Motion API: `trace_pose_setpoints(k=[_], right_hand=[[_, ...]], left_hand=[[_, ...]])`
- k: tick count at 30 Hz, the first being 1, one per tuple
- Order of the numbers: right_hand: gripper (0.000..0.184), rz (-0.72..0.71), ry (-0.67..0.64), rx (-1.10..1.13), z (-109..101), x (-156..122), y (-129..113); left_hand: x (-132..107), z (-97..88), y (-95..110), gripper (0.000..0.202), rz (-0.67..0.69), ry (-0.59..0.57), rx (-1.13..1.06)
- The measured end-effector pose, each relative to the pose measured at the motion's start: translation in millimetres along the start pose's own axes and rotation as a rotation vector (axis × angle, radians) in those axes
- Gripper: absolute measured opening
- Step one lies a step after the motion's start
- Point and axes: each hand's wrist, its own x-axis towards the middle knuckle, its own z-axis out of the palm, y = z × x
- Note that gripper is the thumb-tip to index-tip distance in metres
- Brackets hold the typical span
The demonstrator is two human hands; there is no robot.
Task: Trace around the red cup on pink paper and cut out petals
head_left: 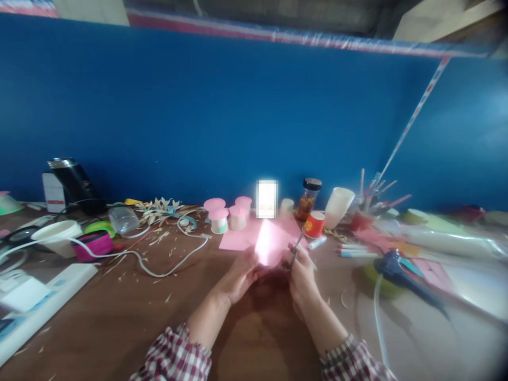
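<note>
My left hand point(243, 276) is closed on a piece of pink paper point(273, 256), partly washed out by strong glare. My right hand point(302, 278) grips a slim dark tool that looks like scissors point(294, 253), its far end pointing up and away from me. The two hands are close together over the brown table, and the glare hides some fingertips. Beyond them lies a larger pink sheet point(230, 241). Small cups with pink round tops point(219, 214) stand at its left edge, and a red paper cup point(315, 224) at its right.
A glaring white lit panel point(266, 199) stands behind the paper. White cable point(170, 275), a power strip point(47, 307) and a magenta container point(93, 245) crowd the left. To the right are a glue gun point(408, 278), markers point(359, 254), a dark-lidded jar point(308, 198) and a white cup point(338, 207).
</note>
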Motion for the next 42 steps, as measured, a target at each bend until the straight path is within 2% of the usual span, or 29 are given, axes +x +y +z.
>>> trace_pose_setpoints(k=[2, 5, 10, 12, 15, 20, 26, 29, 33, 36, 38, 42], right_hand=[[0.043, -0.031, 0.044, 0.029, 0, 0, 1], [0.045, -0.054, 0.097, 0.054, 1, -1, 2], [0.044, -0.067, 0.162, 0.041, 1, -1, 2], [0.044, -0.08, 0.174, 0.043, 1, -1, 2], [0.045, -0.08, 0.146, 0.05, 0, -1, 2], [0.044, -0.063, 0.121, 0.04, -1, 0, 3], [0.044, -0.022, 0.089, 0.025, 3, -3, 0], [0.041, -0.013, 0.061, 0.009, 5, -5, -1], [0.042, 0.016, 0.046, 0.015, 5, -5, 0], [0.042, 0.001, 0.011, -0.001, 6, -5, 1], [0.043, -0.042, -0.029, -0.039, 6, -6, 1], [0.042, -0.105, -0.076, -0.138, 6, -7, 1]], left_hand=[[-1, 9.1, -6, 0.048, 0.022, 0.033, 0.055], [-2, 18.2, -11, 0.051, 0.043, 0.02, 0.079], [-2, 18.9, -12, 0.052, 0.006, 0.051, 0.031], [-3, 19.7, -11, 0.056, 0.009, 0.005, 0.024], [-2, 22.2, -11, 0.052, 0.026, -0.063, 0.061], [3, 17.7, -16, 0.028, -0.022, 0.103, 0.095], [7, 12.2, -19, 0.029, -0.05, 0.158, -0.011], [8, 12.8, -16, 0.025, -0.096, 0.159, -0.154], [8, 13.3, -13, 0.025, -0.154, 0.219, -0.3], [8, 13.3, -15, 0.02, -0.11, 0.183, -0.254], [9, 12.7, -17, 0.028, -0.065, 0.169, -0.207], [10, 10.0, -20, 0.027, -0.094, 0.296, -0.18]])
